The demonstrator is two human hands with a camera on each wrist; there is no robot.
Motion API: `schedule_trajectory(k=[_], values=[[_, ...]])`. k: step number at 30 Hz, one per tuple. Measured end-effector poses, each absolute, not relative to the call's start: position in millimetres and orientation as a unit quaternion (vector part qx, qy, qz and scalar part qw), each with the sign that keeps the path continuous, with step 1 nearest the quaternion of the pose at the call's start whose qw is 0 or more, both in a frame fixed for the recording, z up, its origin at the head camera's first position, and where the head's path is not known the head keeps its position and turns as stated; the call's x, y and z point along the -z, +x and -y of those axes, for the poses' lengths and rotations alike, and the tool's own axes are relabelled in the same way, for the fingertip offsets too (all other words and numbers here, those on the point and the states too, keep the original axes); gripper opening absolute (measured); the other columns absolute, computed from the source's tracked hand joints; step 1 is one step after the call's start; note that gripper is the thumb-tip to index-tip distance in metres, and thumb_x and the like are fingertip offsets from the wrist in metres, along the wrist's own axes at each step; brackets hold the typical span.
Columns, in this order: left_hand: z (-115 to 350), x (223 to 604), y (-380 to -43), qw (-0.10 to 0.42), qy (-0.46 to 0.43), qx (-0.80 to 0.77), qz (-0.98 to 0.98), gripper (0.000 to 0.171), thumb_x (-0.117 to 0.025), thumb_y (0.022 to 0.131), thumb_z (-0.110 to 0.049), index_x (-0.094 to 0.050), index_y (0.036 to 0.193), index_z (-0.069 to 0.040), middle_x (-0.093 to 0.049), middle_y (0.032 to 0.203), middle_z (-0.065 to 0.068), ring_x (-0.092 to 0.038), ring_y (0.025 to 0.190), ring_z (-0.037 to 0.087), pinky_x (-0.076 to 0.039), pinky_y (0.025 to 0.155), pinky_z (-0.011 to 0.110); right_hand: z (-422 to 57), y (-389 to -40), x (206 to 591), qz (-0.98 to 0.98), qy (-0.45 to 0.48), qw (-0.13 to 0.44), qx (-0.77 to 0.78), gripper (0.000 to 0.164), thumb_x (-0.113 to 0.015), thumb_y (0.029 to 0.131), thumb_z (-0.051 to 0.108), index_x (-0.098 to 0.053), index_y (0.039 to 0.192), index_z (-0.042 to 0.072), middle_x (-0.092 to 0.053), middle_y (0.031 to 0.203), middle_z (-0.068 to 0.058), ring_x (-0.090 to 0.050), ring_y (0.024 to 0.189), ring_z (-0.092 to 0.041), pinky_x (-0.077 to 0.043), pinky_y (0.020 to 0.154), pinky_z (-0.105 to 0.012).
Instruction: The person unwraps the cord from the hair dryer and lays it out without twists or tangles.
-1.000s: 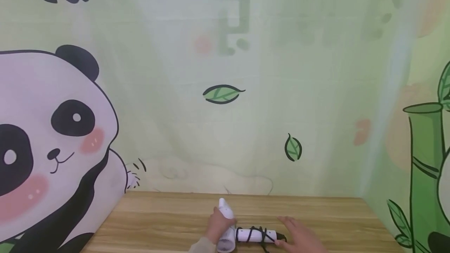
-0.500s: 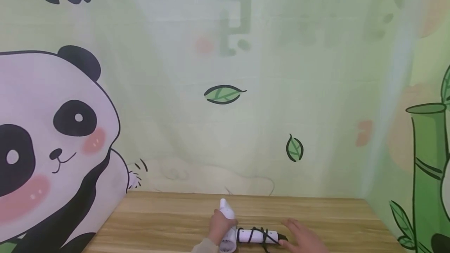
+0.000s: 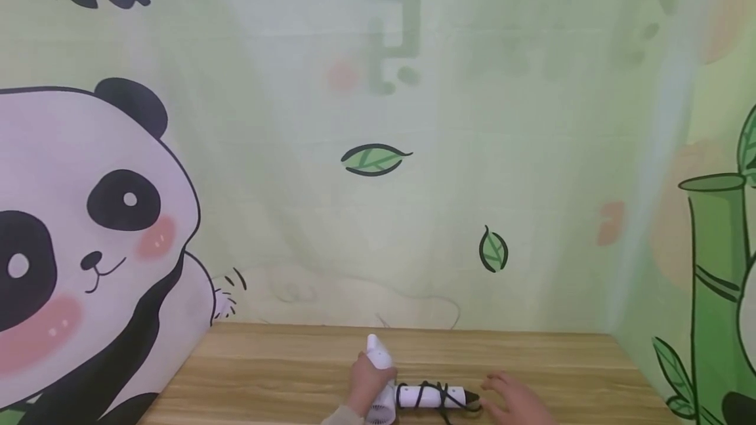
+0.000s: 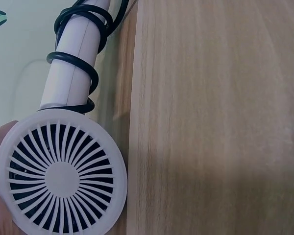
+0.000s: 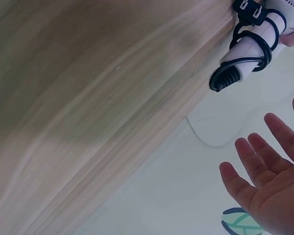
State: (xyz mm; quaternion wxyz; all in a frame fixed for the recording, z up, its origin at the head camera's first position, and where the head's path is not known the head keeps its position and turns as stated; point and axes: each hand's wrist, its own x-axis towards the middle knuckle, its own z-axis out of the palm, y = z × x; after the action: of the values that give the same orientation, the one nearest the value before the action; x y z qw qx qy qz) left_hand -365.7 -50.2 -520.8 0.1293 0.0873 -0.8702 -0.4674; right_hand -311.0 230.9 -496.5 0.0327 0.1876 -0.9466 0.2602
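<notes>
A white hair dryer point(image 3: 380, 405) lies on the wooden table, its nozzle toward the back wall and its handle point(image 3: 434, 396) out to the right. A black cord point(image 4: 78, 63) is wound round the handle, and its plug point(image 5: 250, 11) shows in the right wrist view. My left hand point(image 3: 367, 382) grips the barrel with the thumb over its top; the round slotted air intake point(image 4: 62, 178) fills the lower left wrist view. Just right of the handle's black end point(image 5: 225, 78), my right hand point(image 3: 515, 400) is apart from it, fingers spread and holding nothing.
The wooden table point(image 3: 283, 359) reaches back to a printed cloth wall point(image 3: 437, 182) with a panda point(image 3: 118, 248), leaves and bamboo. Its right side borders a similar cloth. Loose cord hangs toward the front edge.
My right hand has moved slightly right, away from the handle's end. The left hand keeps its grip, and the hair dryer stays in place.
</notes>
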Motion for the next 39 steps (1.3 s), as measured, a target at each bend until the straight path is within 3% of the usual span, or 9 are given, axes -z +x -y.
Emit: schedule_trajectory(k=[4, 9, 20, 28, 35, 39], values=[[53, 521, -365, 0.133, 0.092, 0.463, 0.872, 0.066, -0.078, 0.070, -0.016, -0.053, 0.117, 0.022, -0.064, 0.087, 0.024, -0.062, 0.074, 0.031, -0.059, 0.068, 0.046, -232, -310, 494, 0.950, 0.170, 0.024, -0.262, 0.025, -0.070, 0.093, 0.019, -0.071, 0.111, 0.001, -0.065, 0.127, -0.029, -0.060, 0.119, -0.051, -0.047, 0.102, -0.069], [56, 522, -366, 0.134, 0.084, 0.464, 0.871, 0.058, -0.077, 0.071, -0.017, -0.054, 0.111, 0.018, -0.064, 0.085, 0.021, -0.062, 0.072, 0.029, -0.058, 0.064, 0.043, -234, -309, 490, 0.956, 0.128, 0.014, -0.264, 0.015, -0.071, 0.093, 0.018, -0.073, 0.103, 0.007, -0.071, 0.118, -0.015, -0.064, 0.115, -0.042, -0.050, 0.101, -0.064], [66, 523, -371, 0.141, 0.043, 0.500, 0.853, 0.057, -0.075, 0.073, -0.019, -0.054, 0.113, 0.016, -0.065, 0.087, 0.021, -0.063, 0.072, 0.027, -0.058, 0.061, 0.041, -248, -311, 498, 0.954, 0.215, 0.071, -0.197, 0.015, -0.068, 0.096, 0.021, -0.074, 0.098, 0.008, -0.072, 0.102, -0.002, -0.068, 0.095, -0.033, -0.058, 0.084, -0.047], [70, 505, -373, 0.128, 0.020, 0.506, 0.853, 0.056, -0.074, 0.077, -0.019, -0.055, 0.117, 0.015, -0.068, 0.092, 0.025, -0.066, 0.075, 0.029, -0.060, 0.065, 0.044, -249, -309, 497, 0.955, 0.211, 0.063, -0.198, 0.014, -0.067, 0.096, 0.020, -0.073, 0.097, 0.008, -0.073, 0.101, -0.005, -0.067, 0.094, -0.035, -0.057, 0.085, -0.048], [71, 492, -373, 0.120, 0.001, 0.520, 0.846, 0.054, -0.075, 0.080, -0.017, -0.056, 0.120, 0.015, -0.069, 0.096, 0.025, -0.067, 0.078, 0.028, -0.061, 0.067, 0.045, -241, -311, 493, 0.959, 0.121, -0.004, -0.255, 0.011, -0.069, 0.095, 0.019, -0.072, 0.098, 0.009, -0.073, 0.104, -0.007, -0.067, 0.103, -0.036, -0.053, 0.096, -0.058], [73, 488, -371, 0.130, -0.005, 0.519, 0.845, 0.052, -0.075, 0.080, -0.017, -0.057, 0.117, 0.015, -0.069, 0.094, 0.025, -0.067, 0.077, 0.028, -0.061, 0.066, 0.044, -243, -311, 492, 0.955, 0.138, -0.002, -0.262, 0.012, -0.068, 0.095, 0.018, -0.072, 0.098, 0.007, -0.073, 0.104, -0.009, -0.067, 0.102, -0.038, -0.053, 0.094, -0.061]])
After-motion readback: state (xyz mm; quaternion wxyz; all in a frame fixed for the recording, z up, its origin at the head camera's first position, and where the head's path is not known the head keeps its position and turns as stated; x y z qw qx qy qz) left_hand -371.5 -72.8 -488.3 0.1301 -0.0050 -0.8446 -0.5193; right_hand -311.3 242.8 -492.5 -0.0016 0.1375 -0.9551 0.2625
